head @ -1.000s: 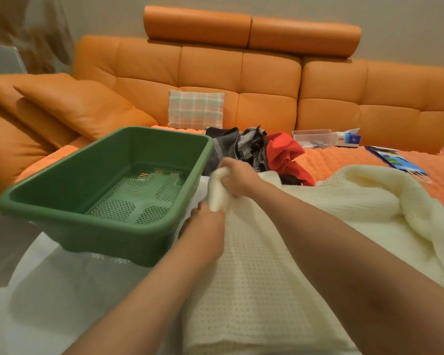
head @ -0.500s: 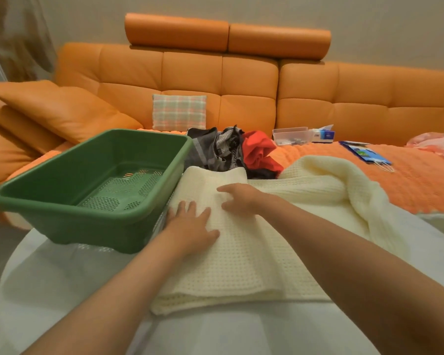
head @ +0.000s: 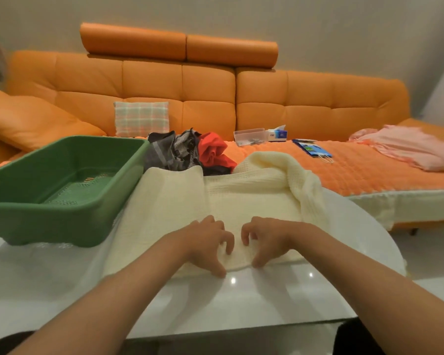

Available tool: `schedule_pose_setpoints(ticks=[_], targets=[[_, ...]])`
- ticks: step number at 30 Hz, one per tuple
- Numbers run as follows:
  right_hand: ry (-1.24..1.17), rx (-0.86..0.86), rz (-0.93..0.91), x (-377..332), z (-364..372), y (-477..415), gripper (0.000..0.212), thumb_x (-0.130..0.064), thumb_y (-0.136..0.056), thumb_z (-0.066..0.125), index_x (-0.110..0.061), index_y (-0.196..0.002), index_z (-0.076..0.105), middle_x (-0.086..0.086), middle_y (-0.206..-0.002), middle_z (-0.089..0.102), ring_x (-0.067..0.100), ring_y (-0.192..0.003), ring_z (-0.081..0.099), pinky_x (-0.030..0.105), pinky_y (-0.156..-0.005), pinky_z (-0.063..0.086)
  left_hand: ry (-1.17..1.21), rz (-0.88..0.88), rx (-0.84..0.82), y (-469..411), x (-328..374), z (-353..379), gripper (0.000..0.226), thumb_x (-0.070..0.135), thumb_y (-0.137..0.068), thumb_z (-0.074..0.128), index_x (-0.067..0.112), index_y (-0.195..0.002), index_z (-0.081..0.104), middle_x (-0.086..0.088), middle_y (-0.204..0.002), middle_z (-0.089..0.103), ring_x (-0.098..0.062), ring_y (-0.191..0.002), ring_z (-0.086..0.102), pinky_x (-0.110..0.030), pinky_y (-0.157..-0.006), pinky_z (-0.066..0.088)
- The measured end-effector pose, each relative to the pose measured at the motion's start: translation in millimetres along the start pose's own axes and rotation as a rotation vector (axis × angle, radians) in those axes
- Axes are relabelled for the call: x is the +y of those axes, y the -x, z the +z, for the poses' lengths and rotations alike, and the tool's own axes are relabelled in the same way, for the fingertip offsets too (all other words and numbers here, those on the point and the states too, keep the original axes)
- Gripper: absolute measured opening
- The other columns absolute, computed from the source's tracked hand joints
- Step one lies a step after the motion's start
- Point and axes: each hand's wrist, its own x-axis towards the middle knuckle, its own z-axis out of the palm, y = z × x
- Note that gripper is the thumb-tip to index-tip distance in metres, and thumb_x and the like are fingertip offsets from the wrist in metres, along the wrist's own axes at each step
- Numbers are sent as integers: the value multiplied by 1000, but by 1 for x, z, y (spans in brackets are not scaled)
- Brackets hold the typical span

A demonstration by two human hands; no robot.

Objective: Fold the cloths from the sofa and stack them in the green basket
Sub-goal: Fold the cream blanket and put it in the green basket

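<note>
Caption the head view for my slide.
Left hand and right hand grip the cream cloth near its edge, beside the green basket.

- We see the cream cloth (head: 241, 201) mid-frame, partly folded and flat, its right end bunched.
- Green basket (head: 49, 221) upright at left.
- Dark cloths (head: 168, 152) and red cloth (head: 213, 149) heaped above centre; pink cloth (head: 408, 147) at right.

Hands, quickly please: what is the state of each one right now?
Left hand: fingers curled, gripping the near edge of the cream knitted blanket.
Right hand: fingers curled, gripping the same edge.
</note>
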Motion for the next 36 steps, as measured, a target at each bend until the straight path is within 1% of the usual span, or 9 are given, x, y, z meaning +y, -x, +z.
schedule_pose_setpoints(ticks=[4,9,11,15,23,26,29,32,36], targets=[[46,83,-32,0,8,6,17,-21,-77,70,-32,-89,65,-15,-87,58,8,-83,56,22,-69,45,76,-59,-91,4,4,-7,23,35,-78,70,41,-98,63,18,-100,58,-8,-97,48,-26,-84,46],[-423,-89,-112,9,-6,18,16,-33,-85,73,-28,-99,76,-13,-92,73,4,-84,67,25,-79,56,246,-157,-313,8,10,-26,33,67,-73,70,40,-91,72,23,-93,67,1,-93,58,-28,-94,46],[-552,195,-78,26,-14,13,15,-33,-90,67,-27,-100,77,-12,-94,74,4,-87,69,28,-85,57,287,-165,-229,2,8,-31,34,67,-82,61,37,-92,74,20,-95,70,1,-95,61,-29,-95,47],[-265,670,171,77,-22,-3,18,-23,-94,60,-28,-105,73,-11,-117,64,10,-107,57,29,-91,48,282,-117,23,-33,10,-41,17,41,-94,59,32,-101,71,20,-101,66,1,-92,60,-22,-83,49],[-71,666,405,148,-38,-51,55,-31,-94,58,-35,-146,41,6,-163,16,29,-150,13,59,-115,21,113,-140,319,-176,24,-55,34,23,-101,41,26,-128,62,5,-131,61,-18,-114,58,-41,-95,50],[-78,686,402,160,-40,-79,72,-23,-94,58,-43,-153,21,6,-166,-7,34,-152,3,62,-113,26,32,-186,332,-222,17,-57,41,22,-103,38,26,-143,46,4,-145,48,-21,-128,50,-42,-96,49],[-90,655,371,174,-32,-95,77,-12,-97,47,-51,-153,12,10,-166,-2,35,-138,35,48,-94,49,-11,-227,346,-256,9,-57,37,16,-101,39,21,-136,48,1,-137,52,-23,-122,53,-38,-83,48],[-30,580,303,189,-26,-94,56,-24,-103,37,-48,-151,25,11,-137,39,32,-114,54,40,-81,46,-21,-237,381,-279,3,-52,22,20,-101,40,18,-118,53,-2,-118,57,-27,-106,59,-35,-69,38],[93,771,489,205,-36,-79,53,-8,-98,48,-22,-148,38,9,-115,47,30,-93,60,39,-63,43,105,-278,627,-293,0,-54,11,15,-94,48,18,-92,59,-1,-90,58,-29,-89,60,-34,-64,36]])
